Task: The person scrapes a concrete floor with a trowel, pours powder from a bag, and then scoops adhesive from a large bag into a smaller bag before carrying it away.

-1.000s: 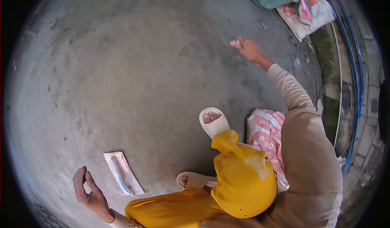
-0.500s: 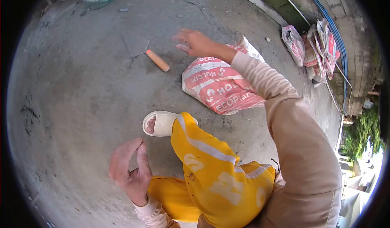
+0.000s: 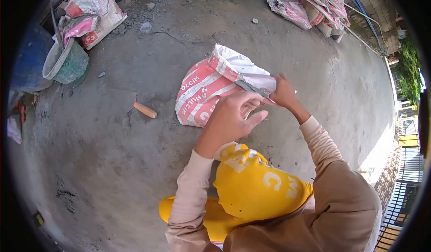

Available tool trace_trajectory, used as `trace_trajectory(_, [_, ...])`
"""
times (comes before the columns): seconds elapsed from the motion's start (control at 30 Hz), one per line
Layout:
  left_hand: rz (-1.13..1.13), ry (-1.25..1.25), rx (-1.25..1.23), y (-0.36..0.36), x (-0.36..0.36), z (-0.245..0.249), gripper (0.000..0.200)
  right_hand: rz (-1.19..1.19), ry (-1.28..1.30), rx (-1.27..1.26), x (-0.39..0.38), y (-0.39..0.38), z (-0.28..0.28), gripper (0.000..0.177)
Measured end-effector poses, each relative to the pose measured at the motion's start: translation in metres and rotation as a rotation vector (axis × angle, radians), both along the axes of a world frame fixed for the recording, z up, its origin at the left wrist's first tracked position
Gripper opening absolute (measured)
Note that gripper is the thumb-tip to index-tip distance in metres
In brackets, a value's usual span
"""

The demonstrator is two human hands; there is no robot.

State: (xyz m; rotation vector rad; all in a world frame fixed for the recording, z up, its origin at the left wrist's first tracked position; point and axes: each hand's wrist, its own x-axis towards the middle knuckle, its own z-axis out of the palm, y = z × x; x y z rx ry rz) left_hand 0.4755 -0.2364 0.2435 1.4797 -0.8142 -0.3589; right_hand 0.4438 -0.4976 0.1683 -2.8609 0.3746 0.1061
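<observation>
A red and white cement bag (image 3: 202, 92) lies on the concrete floor (image 3: 112, 162) in front of my yellow-trousered knees (image 3: 256, 184). My right hand (image 3: 283, 92) grips the grey folded edge at the bag's open end. My left hand (image 3: 233, 117) lies over the same end, its fingers curled onto the bag's edge beside the right hand. A trowel with an orange handle (image 3: 145, 110) rests on the floor to the left of the bag, its flat blade pointing away from the bag.
A green bucket (image 3: 67, 65) and a blue barrel (image 3: 27, 59) stand at the far left, with crumpled bags (image 3: 94, 9) behind them. More empty bags (image 3: 314, 0) and blue pipes (image 3: 363, 20) lie at the top right. A gate (image 3: 404, 139) borders the right side.
My view has swung round. The right hand left the trowel on the floor and took hold of the bag's end. The left hand came up from my knee to the bag.
</observation>
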Motion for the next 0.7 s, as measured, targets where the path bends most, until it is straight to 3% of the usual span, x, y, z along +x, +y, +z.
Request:
trace_trajectory(0.07, [-0.133, 0.012, 0.050, -0.044, 0.016, -0.023, 0.036, -0.236, -0.137, -0.279, 0.002, -0.020, 0.003, 0.060])
trace_trajectory(0.13, [-0.081, -0.223, 0.207, -0.082, 0.022, -0.043, 0.053, -0.243, -0.191, -0.301, 0.004, -0.054, -0.017, 0.053])
trace_trajectory(0.17, [-0.098, -0.220, 0.215, -0.096, 0.021, -0.049, 0.053, -0.288, 0.120, 0.075, 0.008, -0.063, -0.015, 0.046])
trace_trajectory(0.2, [-0.062, -0.301, 0.413, -0.106, 0.018, -0.051, 0.059, -0.321, 0.422, 0.460, 0.008, -0.067, -0.011, 0.039])
trace_trajectory(0.23, [-0.014, -0.389, 0.605, -0.115, 0.019, -0.053, 0.064, -0.245, 0.066, 0.462, 0.005, -0.049, -0.005, 0.030])
trace_trajectory(0.3, [-0.046, -0.424, 0.626, -0.119, 0.022, -0.067, 0.064, -0.198, -0.121, 0.618, 0.014, -0.007, 0.029, 0.027])
trace_trajectory(0.33, [-0.078, -0.460, 0.639, -0.118, 0.025, -0.071, 0.065, -0.062, -0.252, 0.438, 0.017, 0.014, 0.031, 0.023])
trace_trajectory(0.37, [-0.141, -0.374, 0.745, -0.107, 0.029, -0.051, 0.052, 0.070, -0.376, 0.250, 0.020, 0.028, 0.033, 0.019])
trace_trajectory(0.4, [-0.045, -0.262, 0.796, -0.099, 0.034, -0.055, 0.043, 0.047, -0.377, 0.260, 0.021, 0.030, 0.038, 0.019])
trace_trajectory(0.43, [0.059, -0.149, 0.846, -0.089, 0.040, -0.063, 0.034, 0.065, -0.271, 0.689, 0.024, 0.032, 0.042, 0.020])
trace_trajectory(0.47, [0.095, -0.090, 0.636, -0.071, 0.045, -0.082, 0.031, 0.090, -0.152, 1.118, 0.025, 0.032, 0.043, 0.021])
trace_trajectory(0.5, [0.136, -0.030, 0.422, -0.057, 0.046, -0.101, 0.028, 0.052, -0.225, 1.338, 0.026, 0.024, 0.032, 0.022])
trace_trajectory(0.57, [0.232, 0.003, 0.321, -0.038, 0.033, -0.113, 0.027, -0.246, -0.372, 1.186, 0.028, -0.014, -0.029, 0.037])
trace_trajectory(0.63, [0.328, 0.037, 0.221, -0.023, 0.017, -0.111, 0.027, -0.416, 0.115, 0.518, 0.024, -0.045, -0.087, 0.055])
trace_trajectory(0.7, [0.371, -0.021, 0.225, -0.021, -0.002, -0.103, 0.032, -0.502, 0.466, 0.656, 0.016, -0.054, -0.168, 0.068])
